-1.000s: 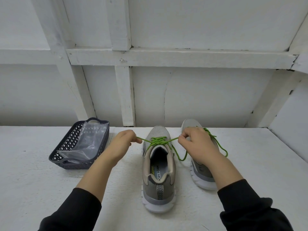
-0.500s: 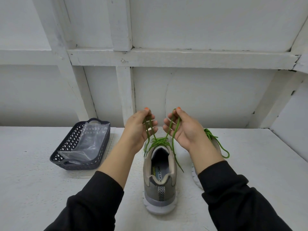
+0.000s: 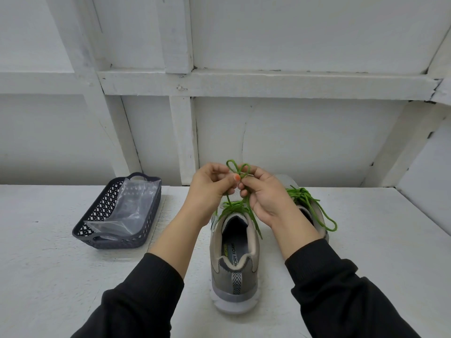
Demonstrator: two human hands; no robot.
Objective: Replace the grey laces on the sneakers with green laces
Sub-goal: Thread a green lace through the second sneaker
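Holding item one, the green lace (image 3: 238, 170) of the near sneaker (image 3: 234, 264): two small loops, crossed, raised directly above that sneaker's tongue, with both strands running down to its top eyelets.

Left hand (image 3: 210, 189): pinches the left loop at its base.

Right hand (image 3: 266, 198): pinches the right loop. The two hands meet at the crossing, fingertips touching.

Governing relation: the loops stand upright just above my fingers, and the near sneaker's long axis runs straight away from me. Neither hand is nearer the crossing. In my judgement, the next move is to pass one loop under the other and draw both sideways.

Far sneaker (image 3: 288, 181): just right of the near sneaker, carrying a second green lace (image 3: 301, 193) with its loops trailing right.

Dark basket (image 3: 151, 215): well left of the near sneaker, holding a clear plastic bag (image 3: 131, 206).

Table (image 3: 48, 264): white, under the near sneaker.
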